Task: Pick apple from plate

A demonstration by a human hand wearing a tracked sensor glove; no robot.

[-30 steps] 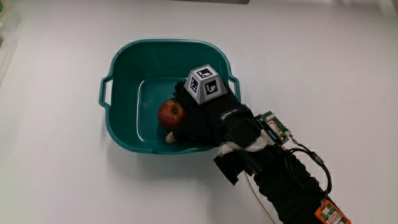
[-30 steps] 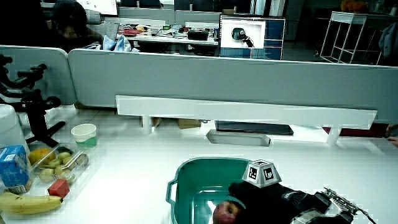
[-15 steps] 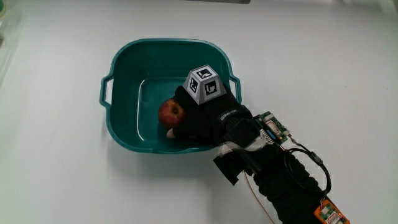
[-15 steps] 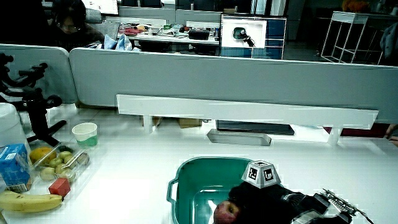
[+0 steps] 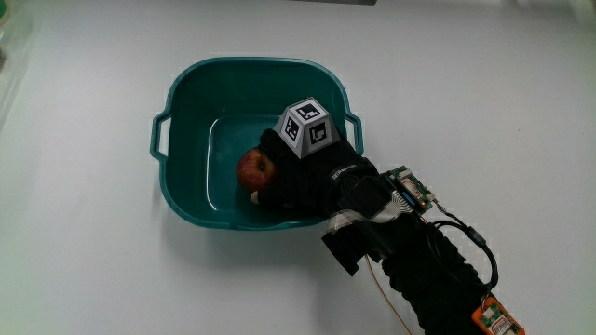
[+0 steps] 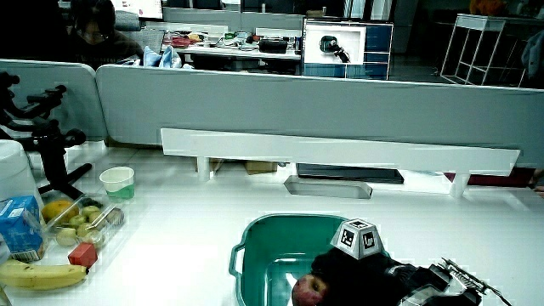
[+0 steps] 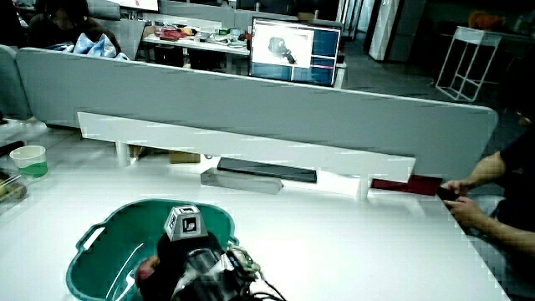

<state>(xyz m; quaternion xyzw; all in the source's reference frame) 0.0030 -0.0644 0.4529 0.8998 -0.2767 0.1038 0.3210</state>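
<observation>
Where the red apple [image 5: 256, 168] sits, inside the teal basin [image 5: 191, 84] on its floor, my hand [image 5: 312, 172] is wrapped around it, fingers curled against its side, and my forearm [image 5: 419, 265] crosses the basin's rim nearest me. On the back of my hand the patterned cube [image 5: 308, 125] stands above the basin's wall, and it shows the same way in both side views [image 6: 358, 237] [image 7: 185, 222]. Farther out on the white worktop [image 5: 466, 102], in a side view, a white cup [image 6: 116, 183], a tray of fruit [image 6: 81, 223], a blue carton [image 6: 20, 228] and a banana [image 6: 38, 274] lie well apart from the basin.
</observation>
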